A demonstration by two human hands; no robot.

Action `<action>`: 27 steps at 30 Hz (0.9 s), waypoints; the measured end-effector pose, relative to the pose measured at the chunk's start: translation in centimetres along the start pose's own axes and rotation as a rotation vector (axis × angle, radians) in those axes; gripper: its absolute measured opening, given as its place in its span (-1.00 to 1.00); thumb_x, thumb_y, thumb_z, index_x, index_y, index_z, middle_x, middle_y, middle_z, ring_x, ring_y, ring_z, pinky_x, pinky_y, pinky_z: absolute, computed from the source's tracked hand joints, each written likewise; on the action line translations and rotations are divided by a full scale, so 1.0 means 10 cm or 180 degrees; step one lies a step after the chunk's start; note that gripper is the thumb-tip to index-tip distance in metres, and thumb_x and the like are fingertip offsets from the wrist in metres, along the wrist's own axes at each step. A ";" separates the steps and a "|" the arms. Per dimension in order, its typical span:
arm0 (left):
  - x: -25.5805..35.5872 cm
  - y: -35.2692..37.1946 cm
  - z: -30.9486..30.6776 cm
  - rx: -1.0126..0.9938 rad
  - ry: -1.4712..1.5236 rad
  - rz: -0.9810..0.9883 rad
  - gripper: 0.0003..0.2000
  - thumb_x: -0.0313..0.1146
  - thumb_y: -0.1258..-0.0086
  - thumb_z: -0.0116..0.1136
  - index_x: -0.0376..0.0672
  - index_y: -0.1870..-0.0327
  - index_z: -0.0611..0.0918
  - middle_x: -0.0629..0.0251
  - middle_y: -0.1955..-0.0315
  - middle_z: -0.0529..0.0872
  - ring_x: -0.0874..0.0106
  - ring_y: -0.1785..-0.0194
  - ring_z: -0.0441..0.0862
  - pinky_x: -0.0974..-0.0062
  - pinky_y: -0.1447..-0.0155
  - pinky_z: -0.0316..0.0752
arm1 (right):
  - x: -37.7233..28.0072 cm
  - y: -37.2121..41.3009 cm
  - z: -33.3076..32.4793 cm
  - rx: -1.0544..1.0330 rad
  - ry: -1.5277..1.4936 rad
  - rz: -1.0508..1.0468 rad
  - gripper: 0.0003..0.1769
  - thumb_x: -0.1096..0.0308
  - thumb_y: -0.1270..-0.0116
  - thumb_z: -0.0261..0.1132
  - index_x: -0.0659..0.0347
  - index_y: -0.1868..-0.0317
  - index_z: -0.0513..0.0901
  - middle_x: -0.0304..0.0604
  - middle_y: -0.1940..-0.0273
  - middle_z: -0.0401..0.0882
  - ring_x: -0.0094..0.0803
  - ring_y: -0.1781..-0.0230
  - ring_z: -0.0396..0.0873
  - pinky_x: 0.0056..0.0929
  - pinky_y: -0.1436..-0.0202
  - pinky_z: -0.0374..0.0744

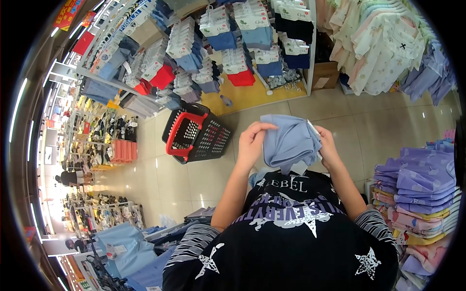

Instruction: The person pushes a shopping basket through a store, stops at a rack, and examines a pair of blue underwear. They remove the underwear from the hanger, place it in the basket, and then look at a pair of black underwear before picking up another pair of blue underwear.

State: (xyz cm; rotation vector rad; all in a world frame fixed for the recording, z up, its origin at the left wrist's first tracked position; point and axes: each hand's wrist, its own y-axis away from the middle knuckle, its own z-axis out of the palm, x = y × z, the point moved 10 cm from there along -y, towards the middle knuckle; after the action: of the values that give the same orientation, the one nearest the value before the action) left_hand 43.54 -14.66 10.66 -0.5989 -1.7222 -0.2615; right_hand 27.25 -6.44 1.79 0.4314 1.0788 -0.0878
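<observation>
A folded light-blue garment [290,139] is held up in front of my chest between both hands. Its exact kind I cannot make out. My left hand [253,140] pinches its upper left edge, thumb and fingers closed on the cloth. At the right edge my right hand [327,146] grips it, beside a narrow white strip that shows along that side. The cloth sags in loose folds toward the bottom.
On the floor to the left stands a black shopping basket [206,138] with a red handle. Packaged garments [236,60] hang on racks ahead. Baby clothes [386,51] hang at upper right, and folded purple clothes [420,174] are stacked at right. A bottle [226,101] lies near the rack.
</observation>
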 end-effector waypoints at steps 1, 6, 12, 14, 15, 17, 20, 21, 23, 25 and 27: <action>0.00 0.00 -0.03 0.0165 0.0105 -0.0139 -0.78 -0.57 -0.26 -0.18 -0.27 0.35 0.61 0.45 0.47 0.51 0.66 0.38 0.33 0.73 0.22 0.23 | 0.01 0.00 0.01 -0.0043 -0.0067 0.0031 -0.82 0.40 -0.21 0.10 0.31 0.28 0.56 -0.31 0.44 0.54 -0.68 0.48 0.44 -0.71 0.42 0.38; 0.13 0.00 -0.08 0.0175 0.0299 -0.0043 -0.81 -0.61 -0.15 -0.13 -0.30 0.32 0.58 0.42 0.36 0.49 0.66 0.32 0.36 0.76 0.21 0.22 | -0.01 0.00 0.06 -0.0197 -0.0117 -0.0038 -0.80 0.41 -0.21 0.06 0.31 0.26 0.56 -0.27 0.38 0.57 -0.64 0.43 0.49 -0.67 0.34 0.44; 0.38 0.12 0.10 -0.0439 0.0015 0.0069 -0.63 -0.54 0.01 0.12 -0.22 0.09 0.51 0.36 0.09 0.33 0.53 0.14 0.40 0.62 0.09 0.33 | 0.04 0.00 0.02 -0.0154 -0.0311 0.0094 -0.75 0.39 -0.24 -0.03 0.30 0.22 0.56 -0.24 0.35 0.58 -0.60 0.40 0.52 -0.65 0.31 0.47; 0.42 0.16 0.10 -0.0527 -0.0028 0.0060 -0.58 -0.46 0.05 0.19 -0.17 0.05 0.50 0.30 0.07 0.38 0.41 0.06 0.40 0.50 0.02 0.34 | 0.04 -0.01 0.01 -0.0142 -0.0319 0.0089 -0.74 0.38 -0.24 -0.04 0.29 0.22 0.56 -0.24 0.34 0.58 -0.59 0.39 0.52 -0.65 0.30 0.48; 0.46 0.19 0.15 -0.0739 -0.0311 0.0209 -0.57 -0.44 0.05 0.21 -0.16 0.05 0.51 0.25 0.07 0.41 0.37 0.05 0.40 0.48 0.01 0.33 | 0.05 -0.02 0.02 -0.0154 -0.0347 0.0092 -0.74 0.37 -0.24 -0.03 0.29 0.22 0.56 -0.24 0.34 0.58 -0.59 0.38 0.52 -0.64 0.29 0.48; 0.57 0.24 0.21 -0.0980 -0.0706 0.0317 -0.56 -0.38 0.09 0.25 -0.13 0.07 0.53 0.16 0.10 0.49 0.28 0.03 0.40 0.43 -0.01 0.32 | 0.07 -0.03 0.02 -0.0177 -0.0371 0.0104 -0.74 0.37 -0.24 -0.03 0.29 0.22 0.56 -0.23 0.33 0.58 -0.58 0.38 0.53 -0.63 0.29 0.48; 0.68 0.24 0.21 -0.1107 -0.0705 0.0549 -0.61 -0.39 0.08 0.25 -0.13 0.12 0.55 0.16 0.13 0.50 0.26 0.05 0.42 0.46 -0.01 0.32 | 0.11 -0.04 0.01 -0.0139 -0.0429 0.0192 -0.74 0.36 -0.24 -0.02 0.28 0.22 0.56 -0.23 0.33 0.58 -0.58 0.36 0.53 -0.61 0.28 0.48; 0.69 0.23 0.17 -0.1105 -0.0705 0.0545 -0.61 -0.39 0.08 0.25 -0.13 0.12 0.55 0.16 0.13 0.50 0.26 0.05 0.42 0.46 -0.01 0.32 | 0.10 -0.03 0.01 -0.0118 -0.0407 0.0202 -0.74 0.36 -0.24 -0.02 0.28 0.22 0.56 -0.23 0.33 0.58 -0.58 0.36 0.53 -0.61 0.28 0.48; 0.52 0.26 0.19 -0.1465 -0.0901 0.0062 -0.70 -0.41 0.07 0.23 -0.12 0.22 0.59 0.14 0.16 0.50 0.20 0.05 0.42 0.45 -0.03 0.31 | 0.10 -0.04 0.00 -0.0094 -0.0386 0.0213 -0.74 0.36 -0.23 -0.02 0.28 0.22 0.56 -0.23 0.33 0.58 -0.58 0.36 0.52 -0.61 0.28 0.48; 0.49 0.27 0.17 -0.1460 -0.1047 0.0032 -0.75 -0.42 0.06 0.22 -0.13 0.28 0.60 0.13 0.15 0.50 0.19 0.03 0.42 0.44 -0.05 0.30 | 0.08 -0.05 0.01 -0.0140 -0.0423 0.0160 -0.75 0.37 -0.22 0.00 0.29 0.21 0.56 -0.23 0.34 0.58 -0.59 0.37 0.52 -0.63 0.29 0.47; 0.42 0.30 0.18 -0.1453 -0.1198 0.0009 -0.80 -0.43 0.05 0.21 -0.13 0.33 0.60 0.11 0.14 0.50 0.18 0.02 0.42 0.44 -0.06 0.30 | 0.06 -0.07 0.01 -0.0178 -0.0396 0.0129 -0.75 0.38 -0.21 0.01 0.29 0.21 0.56 -0.24 0.34 0.58 -0.60 0.38 0.52 -0.64 0.30 0.47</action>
State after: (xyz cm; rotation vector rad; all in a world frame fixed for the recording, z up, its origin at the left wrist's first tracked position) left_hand 43.01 -10.25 13.79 -1.0347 -2.0366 -0.5785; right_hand 27.42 -6.98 1.12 0.3922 0.9476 -0.0479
